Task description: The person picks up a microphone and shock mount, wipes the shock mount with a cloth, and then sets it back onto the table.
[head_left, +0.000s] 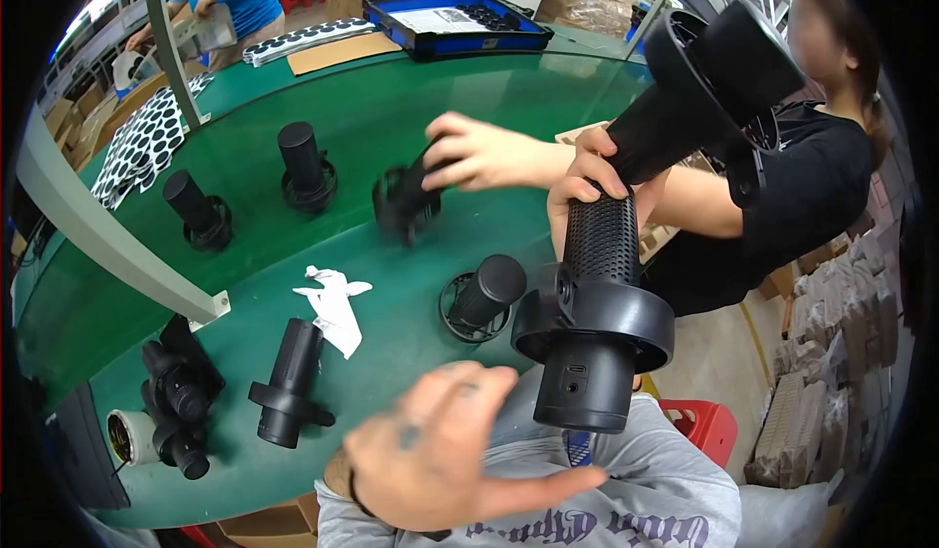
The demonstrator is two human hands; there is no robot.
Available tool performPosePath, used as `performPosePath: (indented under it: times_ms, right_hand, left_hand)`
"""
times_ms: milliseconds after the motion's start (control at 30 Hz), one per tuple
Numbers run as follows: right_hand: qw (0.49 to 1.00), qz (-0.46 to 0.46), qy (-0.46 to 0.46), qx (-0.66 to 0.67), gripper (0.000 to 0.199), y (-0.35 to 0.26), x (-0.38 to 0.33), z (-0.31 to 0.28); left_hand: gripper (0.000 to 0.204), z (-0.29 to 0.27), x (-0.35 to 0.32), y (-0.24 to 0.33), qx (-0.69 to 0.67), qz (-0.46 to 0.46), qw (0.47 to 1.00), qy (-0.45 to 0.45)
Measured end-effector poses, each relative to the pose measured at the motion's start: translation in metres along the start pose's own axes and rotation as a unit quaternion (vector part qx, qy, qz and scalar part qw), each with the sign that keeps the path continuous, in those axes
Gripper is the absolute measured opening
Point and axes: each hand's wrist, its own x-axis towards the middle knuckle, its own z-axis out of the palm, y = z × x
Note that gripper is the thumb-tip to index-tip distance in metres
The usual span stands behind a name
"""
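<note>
Apparently you're at the handling-and-checking step: your right hand [590, 178] has its fingers wrapped about the perforated end of the lower microphone [594, 313], which is held up off the desk [391, 284], tilted toward you with its ported base facing down. The upper microphone [709, 83] meets the same grip from the other side, though the overlap hides whether you bear its weight or only touch it. Your left hand [430, 450] is blurred, thumb and fingers spread wide around nothing, just beside that base. I'd judge the next move calls for bringing the left hand under the base or ring to steady it — keep the two rings from knocking together as you turn either piece. Beyond your grip, a co-worker's hand [474, 152] reaches across the desk onto a blurred microphone [403, 201], so leave that lane free. Nearest to you, a standing microphone [486, 294] and a ringed microphone [289, 382] could be clipped by a wide left swing, with a crumpled white cloth [333, 308] between them. Farther left stand two more microphones [306, 171], a cluster of dark parts [181, 391] by a roll of tape [130, 438], and a curved metal upright [108, 225] — the firmest obstacle on that side.
</note>
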Motion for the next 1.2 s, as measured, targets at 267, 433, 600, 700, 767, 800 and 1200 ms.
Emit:
performPosePath:
  times_ms: [267,433,600,700,767,800,1200]
  right_hand:
    - [0.994,-0.009,-0.108,-0.002,0.059,0.006,0.002,-0.008]
    - [0.992,0.027,-0.044,-0.116,0.053,0.003,-0.003,-0.004]
    - [0.986,0.030,-0.031,-0.159,0.059,0.004,-0.007,-0.008]
    - [0.979,0.014,-0.028,-0.199,0.063,-0.001,-0.010,-0.003]
    - [0.977,0.015,-0.022,-0.213,0.063,-0.002,-0.010,0.001]
    - [0.973,0.022,-0.016,-0.230,0.063,0.000,-0.010,0.002]
    - [0.954,0.159,0.055,-0.246,0.061,0.005,-0.025,0.002]
  left_hand:
    - [0.039,0.035,-0.008,0.006,0.111,0.123,0.979,0.121]
    - [0.019,0.031,-0.007,0.011,0.181,0.209,0.958,0.077]
    - [0.020,0.029,-0.007,0.009,0.210,0.218,0.951,0.065]
    - [0.023,0.026,-0.003,0.013,0.220,0.219,0.947,0.086]
    - [0.019,0.025,-0.005,0.010,0.211,0.229,0.947,0.072]
    - [0.017,0.023,-0.006,0.007,0.210,0.243,0.946,0.047]
    - [0.018,0.015,-0.001,0.001,0.219,0.401,0.889,-0.024]
